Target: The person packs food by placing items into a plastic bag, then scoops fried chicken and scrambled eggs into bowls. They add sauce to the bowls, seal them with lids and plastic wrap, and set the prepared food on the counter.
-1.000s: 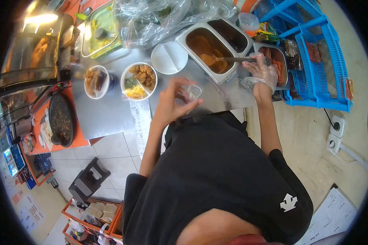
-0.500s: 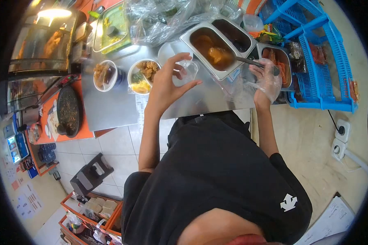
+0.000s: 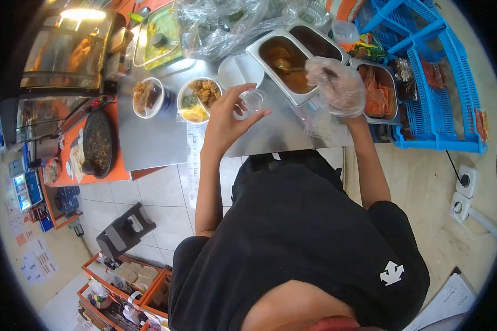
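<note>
Between its thumb and fingers, my left hand [image 3: 232, 113] holds a small clear plastic cup [image 3: 252, 101] above the metal table. My right hand [image 3: 337, 87] wears a clear plastic glove and is closed on a ladle, whose handle it mostly hides. The ladle's bowl end dips into brown sauce in a metal pan [image 3: 286, 63]. Beside it sits a pan of darker sauce [image 3: 316, 47]. A white bowl [image 3: 195, 117] with fried pieces and yellow food stands left of my left hand, and a white lid [image 3: 226, 71] lies behind the cup.
Another bowl [image 3: 149, 99] stands farther left. Blue plastic racks [image 3: 433, 83] rise on the right beside a pan of reddish food [image 3: 378, 91]. Plastic bags [image 3: 221, 27] lie at the back. A stone mortar [image 3: 99, 143] rests on the orange surface, left.
My gloved right hand has moved left and up, over the sauce pan's edge, along with the ladle. My left hand still holds the cup. The view has shifted slightly.
</note>
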{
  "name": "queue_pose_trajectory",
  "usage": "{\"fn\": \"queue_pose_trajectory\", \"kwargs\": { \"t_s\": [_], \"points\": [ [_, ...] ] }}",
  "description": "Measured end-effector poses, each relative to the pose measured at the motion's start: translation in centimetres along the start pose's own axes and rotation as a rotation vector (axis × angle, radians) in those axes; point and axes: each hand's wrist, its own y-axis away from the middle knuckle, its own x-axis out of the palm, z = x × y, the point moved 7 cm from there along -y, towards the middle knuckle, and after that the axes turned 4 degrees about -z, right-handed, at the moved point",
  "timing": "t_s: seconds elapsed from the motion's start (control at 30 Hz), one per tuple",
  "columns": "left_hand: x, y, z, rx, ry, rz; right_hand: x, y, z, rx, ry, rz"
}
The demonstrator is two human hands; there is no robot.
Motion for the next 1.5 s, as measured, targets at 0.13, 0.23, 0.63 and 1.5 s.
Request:
{"fn": "queue_pose_trajectory", "kwargs": {
  "t_s": [0.13, 0.23, 0.63, 1.5],
  "points": [
    [0.0, 0.6, 0.5, -0.059, 0.016, -0.003, -0.6, 1.3, -1.4, 0.108, -0.163, -0.147],
    [0.0, 0.6, 0.9, -0.044, 0.024, -0.016, 0.6, 1.6, 0.0, -0.171, 0.157, -0.034],
    [-0.3, 1.3, 1.9, -0.072, 0.028, -0.008, 1.0, 0.5, -1.8, 0.086, -0.164, -0.189],
    [-1.7, -1.1, 1.0, -0.020, -0.014, -0.007, -1.0, 5.3, -11.3, 0.792, -0.892, -0.846]
  ]
}}
